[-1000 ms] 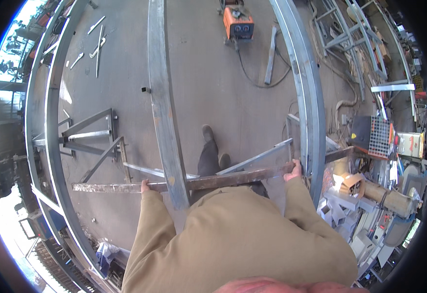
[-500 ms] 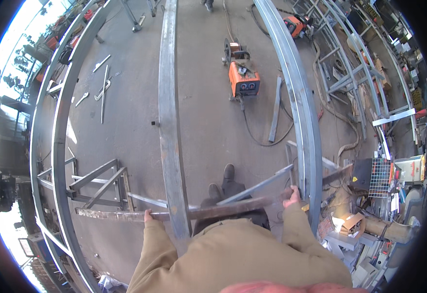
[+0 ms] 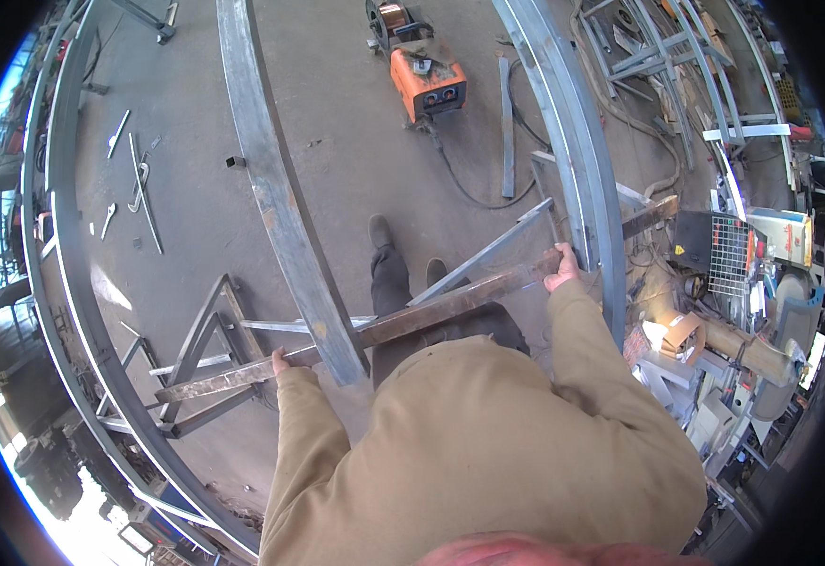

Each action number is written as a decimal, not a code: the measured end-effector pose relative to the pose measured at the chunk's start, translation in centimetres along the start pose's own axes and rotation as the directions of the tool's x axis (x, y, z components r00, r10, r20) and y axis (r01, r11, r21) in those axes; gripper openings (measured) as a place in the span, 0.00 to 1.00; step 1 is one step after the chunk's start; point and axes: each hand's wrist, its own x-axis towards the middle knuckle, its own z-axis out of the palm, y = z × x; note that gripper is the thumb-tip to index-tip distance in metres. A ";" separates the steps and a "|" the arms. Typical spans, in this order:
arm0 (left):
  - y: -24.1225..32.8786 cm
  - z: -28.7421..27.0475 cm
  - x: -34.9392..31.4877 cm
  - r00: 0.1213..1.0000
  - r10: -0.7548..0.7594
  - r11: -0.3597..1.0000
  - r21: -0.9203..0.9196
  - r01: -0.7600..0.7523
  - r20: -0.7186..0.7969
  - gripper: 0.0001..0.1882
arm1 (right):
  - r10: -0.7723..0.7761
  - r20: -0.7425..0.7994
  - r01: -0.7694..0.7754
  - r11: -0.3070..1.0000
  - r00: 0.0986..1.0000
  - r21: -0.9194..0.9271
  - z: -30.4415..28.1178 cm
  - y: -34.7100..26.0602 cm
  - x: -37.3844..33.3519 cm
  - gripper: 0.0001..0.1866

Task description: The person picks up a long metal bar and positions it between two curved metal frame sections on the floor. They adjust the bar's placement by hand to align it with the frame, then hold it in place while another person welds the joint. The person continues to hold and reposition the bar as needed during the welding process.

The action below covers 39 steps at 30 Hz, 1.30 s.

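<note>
A long, rusty brown steel bar lies across in front of my body. My left hand grips it left of the middle beam, with only the thumb side showing. Further right, my right hand is closed on the same bar, close beside the right-hand beam. The bar passes beneath the grey middle steel beam and the right steel beam. Its right end comes out past the right beam; its left end lies over a triangular steel frame.
An orange welding machine with a wire spool stands ahead on the floor, its cable curving right. A clamp and thin rods lie at left. Long rails run along the left. A cardboard box sits among clutter at right.
My view has shifted, and the welding machine and beams sit higher and further left. The bar now slants more, its right end further up. My feet have stepped; both hands keep their grip.
</note>
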 end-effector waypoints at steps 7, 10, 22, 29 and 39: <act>7.5 7.2 2.1 0.980 0.052 0.998 0.041 -0.045 -0.192 0.19 | 0.053 -0.084 -0.052 0.999 0.995 0.009 9.2 -0.1 0.0 0.09; 10.5 10.1 3.3 0.989 0.077 0.997 0.017 -0.076 -0.125 0.16 | 0.067 -0.138 -0.061 0.997 0.988 0.049 12.9 -0.3 0.8 0.09; 16.6 23.0 5.8 0.999 -0.003 0.987 0.161 0.011 -0.047 0.14 | 0.047 -0.104 -0.038 0.996 0.993 0.085 22.0 -4.2 5.6 0.08; 17.0 28.2 9.6 1.000 -0.015 0.979 0.201 0.013 0.006 0.23 | 0.100 -0.144 -0.092 0.994 0.985 0.061 24.9 -6.7 8.2 0.09; 18.3 31.9 8.5 0.976 -0.021 0.968 0.241 0.074 -0.215 0.17 | 0.168 -0.223 -0.148 0.984 0.960 0.103 25.7 -7.3 9.3 0.10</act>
